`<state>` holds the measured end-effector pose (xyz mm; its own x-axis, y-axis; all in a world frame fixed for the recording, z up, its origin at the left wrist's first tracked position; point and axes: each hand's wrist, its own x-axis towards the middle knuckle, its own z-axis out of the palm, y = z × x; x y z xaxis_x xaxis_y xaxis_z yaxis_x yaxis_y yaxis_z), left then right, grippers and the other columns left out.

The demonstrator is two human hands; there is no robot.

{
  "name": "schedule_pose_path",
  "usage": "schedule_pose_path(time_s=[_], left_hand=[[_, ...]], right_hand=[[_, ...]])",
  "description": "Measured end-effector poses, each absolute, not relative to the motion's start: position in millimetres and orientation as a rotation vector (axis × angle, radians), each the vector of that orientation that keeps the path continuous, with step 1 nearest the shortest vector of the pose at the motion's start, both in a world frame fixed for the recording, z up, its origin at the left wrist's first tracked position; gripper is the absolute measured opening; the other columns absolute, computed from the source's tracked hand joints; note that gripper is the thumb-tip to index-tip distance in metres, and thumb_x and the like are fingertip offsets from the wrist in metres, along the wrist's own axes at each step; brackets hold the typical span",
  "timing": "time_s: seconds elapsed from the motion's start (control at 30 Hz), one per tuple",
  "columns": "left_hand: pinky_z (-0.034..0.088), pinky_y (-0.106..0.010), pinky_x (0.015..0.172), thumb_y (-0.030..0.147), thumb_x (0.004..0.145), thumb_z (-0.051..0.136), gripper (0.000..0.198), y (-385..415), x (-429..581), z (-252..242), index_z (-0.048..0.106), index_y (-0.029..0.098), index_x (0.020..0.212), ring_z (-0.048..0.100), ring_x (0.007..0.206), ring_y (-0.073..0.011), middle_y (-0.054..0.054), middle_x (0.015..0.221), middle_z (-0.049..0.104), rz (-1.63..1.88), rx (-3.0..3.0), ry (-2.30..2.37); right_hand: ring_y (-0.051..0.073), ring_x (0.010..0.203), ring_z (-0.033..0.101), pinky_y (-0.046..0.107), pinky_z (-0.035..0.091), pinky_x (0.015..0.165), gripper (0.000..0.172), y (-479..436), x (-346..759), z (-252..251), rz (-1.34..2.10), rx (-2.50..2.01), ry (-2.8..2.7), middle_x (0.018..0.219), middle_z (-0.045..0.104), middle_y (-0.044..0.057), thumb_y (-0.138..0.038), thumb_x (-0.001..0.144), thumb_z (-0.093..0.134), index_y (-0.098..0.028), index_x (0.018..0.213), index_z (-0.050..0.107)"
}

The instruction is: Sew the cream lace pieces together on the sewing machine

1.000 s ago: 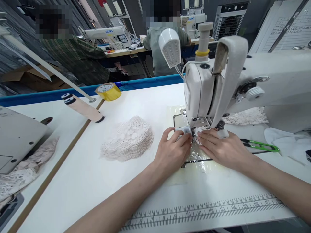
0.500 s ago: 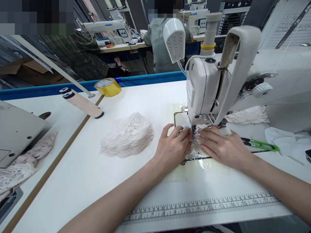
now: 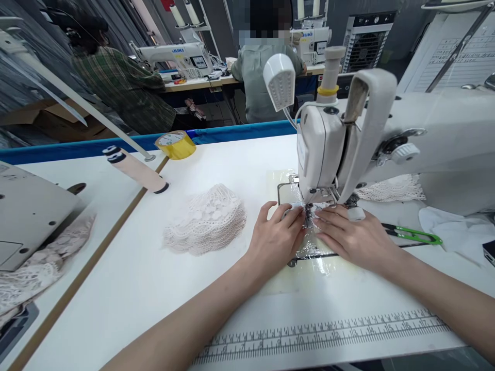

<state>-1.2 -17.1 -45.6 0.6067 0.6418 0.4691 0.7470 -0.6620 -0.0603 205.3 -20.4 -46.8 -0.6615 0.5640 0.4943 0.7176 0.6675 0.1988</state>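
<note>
My left hand point(image 3: 275, 234) rests on the machine bed just left of the needle, fingers spread and bent, fingertips close to the presser foot point(image 3: 308, 208). Opposite it, my right hand point(image 3: 350, 232) lies with fingers stretched out, pressing on a small white lace piece point(image 3: 320, 207). Most of that lace is hidden under my fingers and the head of the white sewing machine point(image 3: 320, 149). Clear film covers the needle-plate area point(image 3: 315, 247). A stack of pale lace pieces point(image 3: 207, 221) lies to the left of my hands.
Green-handled thread snips point(image 3: 419, 235) and white cloth point(image 3: 443, 224) lie at the right. More lace point(image 3: 394, 188) is behind the machine head. Yellow tape point(image 3: 176, 145) and a thread cone point(image 3: 137, 171) stand at far left. A printed ruler point(image 3: 328, 332) runs along the front edge. Two people sit beyond.
The view has tilted up slightly, so everything sits a little lower. Both hands keep nearly the same place beside the needle.
</note>
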Motion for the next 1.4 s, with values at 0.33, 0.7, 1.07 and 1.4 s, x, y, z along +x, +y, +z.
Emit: schedule_pose_path(time_s=[0.33, 0.7, 1.07, 1.4], left_hand=[[0.035, -0.041, 0.094, 0.023, 0.093, 0.048, 0.023, -18.1, -1.8, -45.1, 0.061, 0.017, 0.11, 0.058, 0.102, -0.0203, -0.004, 0.111, 0.067, -0.628, -2.572, -1.159], [0.038, -0.034, 0.073, 0.038, 0.091, 0.052, 0.025, -27.6, -1.1, -37.0, 0.065, 0.017, 0.092, 0.057, 0.09, -0.0185, -0.002, 0.1, 0.071, -0.725, -2.698, -0.899], [0.037, -0.029, 0.062, 0.031, 0.092, 0.05, 0.026, -37.2, -3.5, -34.3, 0.062, 0.018, 0.111, 0.059, 0.067, -0.0148, -0.003, 0.085, 0.067, -0.431, -2.684, -1.122], [0.05, -0.029, 0.065, 0.032, 0.096, 0.042, 0.033, -29.1, -6.8, -26.5, 0.056, 0.017, 0.121, 0.067, 0.084, -0.0186, -0.008, 0.107, 0.069, -0.448, -2.57, -1.328]], right_hand=[[0.02, 0.087, 0.064, 0.036, 0.045, 0.087, 0.029, -19.4, 206.4, -46.3, -0.509, -1.02, -2.488, 0.094, 0.072, 0.007, -0.029, 0.094, 0.047, -0.014, 0.111, 0.067], [0.023, 0.094, 0.057, 0.041, 0.037, 0.099, 0.036, -4.6, 214.4, -41.1, -0.6, -1.133, -2.556, 0.078, 0.068, 0.005, 0.003, 0.07, 0.05, -0.019, 0.088, 0.071], [0.022, 0.084, 0.058, 0.041, 0.042, 0.095, 0.033, -11.5, 218.5, -32.9, -0.464, -1.069, -2.564, 0.081, 0.067, 0.006, 0.007, 0.063, 0.05, -0.019, 0.07, 0.07], [0.02, 0.093, 0.062, 0.041, 0.04, 0.099, 0.04, -26.1, 207.8, -37.0, -0.391, -0.901, -2.584, 0.102, 0.071, 0.005, 0.005, 0.072, 0.047, -0.015, 0.098, 0.069]])
